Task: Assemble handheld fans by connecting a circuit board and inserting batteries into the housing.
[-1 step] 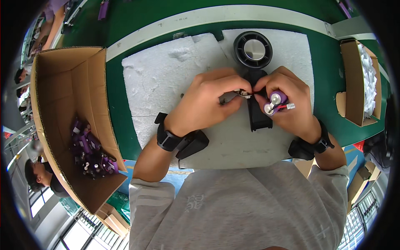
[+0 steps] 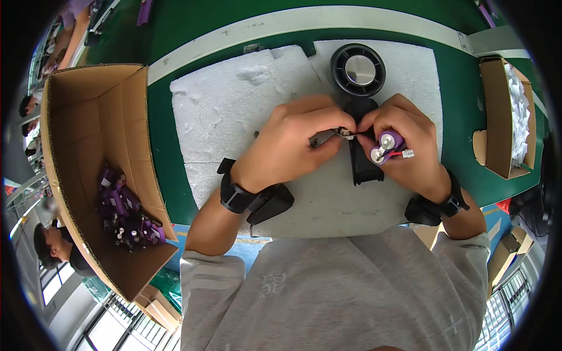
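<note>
Pinched between thumb and fingers of my left hand (image 2: 301,137) is a small circuit board (image 2: 346,134), mostly covered by the fingertips. My right hand (image 2: 404,134) is closed round a purple battery pack (image 2: 391,140) of cylindrical cells, whose metal ends face up. A short red and black lead with a white connector (image 2: 408,154) sticks out from it. The right thumb and forefinger meet the board's edge, on something too small to make out. Beneath both hands lies a black device with a long body (image 2: 366,167) and a round, ribbed head (image 2: 358,69) with a silvery disc.
White foam sheets (image 2: 225,96) cover the green table (image 2: 175,169). On the left, a tall cardboard box (image 2: 126,88) holds several purple battery packs (image 2: 126,205). At the right stands a smaller carton (image 2: 494,117) of white pieces. A metal rail (image 2: 304,19) crosses behind.
Both hands keep nearly the same pose, with fingertips together at the board. The view has shifted very slightly; nothing was let go.
</note>
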Motion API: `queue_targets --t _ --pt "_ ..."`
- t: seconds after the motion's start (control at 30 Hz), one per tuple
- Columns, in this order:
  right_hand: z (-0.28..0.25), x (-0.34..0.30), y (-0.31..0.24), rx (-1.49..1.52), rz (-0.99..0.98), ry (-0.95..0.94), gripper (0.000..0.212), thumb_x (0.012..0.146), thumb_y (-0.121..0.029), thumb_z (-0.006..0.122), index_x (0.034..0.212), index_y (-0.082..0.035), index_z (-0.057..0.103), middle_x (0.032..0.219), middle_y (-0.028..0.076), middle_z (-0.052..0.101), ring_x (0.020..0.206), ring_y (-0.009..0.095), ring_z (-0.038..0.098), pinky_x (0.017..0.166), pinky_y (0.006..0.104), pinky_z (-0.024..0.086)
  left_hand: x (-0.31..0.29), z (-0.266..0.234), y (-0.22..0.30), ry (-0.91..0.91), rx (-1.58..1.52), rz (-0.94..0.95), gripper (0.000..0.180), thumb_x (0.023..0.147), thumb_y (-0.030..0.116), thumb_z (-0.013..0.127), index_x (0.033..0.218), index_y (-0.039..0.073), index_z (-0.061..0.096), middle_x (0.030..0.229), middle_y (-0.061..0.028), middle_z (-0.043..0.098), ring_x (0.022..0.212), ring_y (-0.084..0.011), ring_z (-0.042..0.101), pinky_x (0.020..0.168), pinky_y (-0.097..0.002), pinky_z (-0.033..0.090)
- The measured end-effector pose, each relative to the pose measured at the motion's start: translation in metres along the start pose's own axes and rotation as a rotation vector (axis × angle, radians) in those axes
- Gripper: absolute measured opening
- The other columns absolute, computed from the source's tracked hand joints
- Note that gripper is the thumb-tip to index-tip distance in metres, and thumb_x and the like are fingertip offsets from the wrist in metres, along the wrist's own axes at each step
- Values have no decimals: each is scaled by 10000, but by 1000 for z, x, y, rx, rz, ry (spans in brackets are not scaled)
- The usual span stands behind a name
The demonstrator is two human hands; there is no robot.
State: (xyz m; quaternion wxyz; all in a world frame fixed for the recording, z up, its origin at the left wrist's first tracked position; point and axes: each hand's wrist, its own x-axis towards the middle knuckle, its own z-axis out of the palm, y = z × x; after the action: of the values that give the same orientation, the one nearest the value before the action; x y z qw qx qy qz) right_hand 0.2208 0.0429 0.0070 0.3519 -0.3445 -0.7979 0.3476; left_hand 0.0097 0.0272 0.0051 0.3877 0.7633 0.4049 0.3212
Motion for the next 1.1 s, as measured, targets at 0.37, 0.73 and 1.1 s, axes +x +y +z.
queue_targets --t 0.37,0.73,1.1 --pt "3 -2 -1 -161 -61 -110 285 578 49 769 738 -79 571 735 16 644 710 230 505 595 314 427 -9 -6 -5 40 -135 -14 362 662 -131 665 970 57 686 865 -76 633 760 -197 642 651 -267 504" --pt "-8 -5 -5 279 244 10 325 753 -99 750 1041 -38 613 884 96 624 717 183 539 603 293 430 -12 -7 4 -36 -393 -215 282 732 -154 634 961 9 654 988 -73 594 901 -160 618 746 -259 507" --pt "-11 -1 -10 -52 28 -40 100 813 -90 714 835 -9 659 670 62 574 503 140 494 450 270 360 -10 -3 4 -29 -565 -271 202 814 -78 676 996 -13 617 973 -42 599 909 -122 593 782 -249 511"
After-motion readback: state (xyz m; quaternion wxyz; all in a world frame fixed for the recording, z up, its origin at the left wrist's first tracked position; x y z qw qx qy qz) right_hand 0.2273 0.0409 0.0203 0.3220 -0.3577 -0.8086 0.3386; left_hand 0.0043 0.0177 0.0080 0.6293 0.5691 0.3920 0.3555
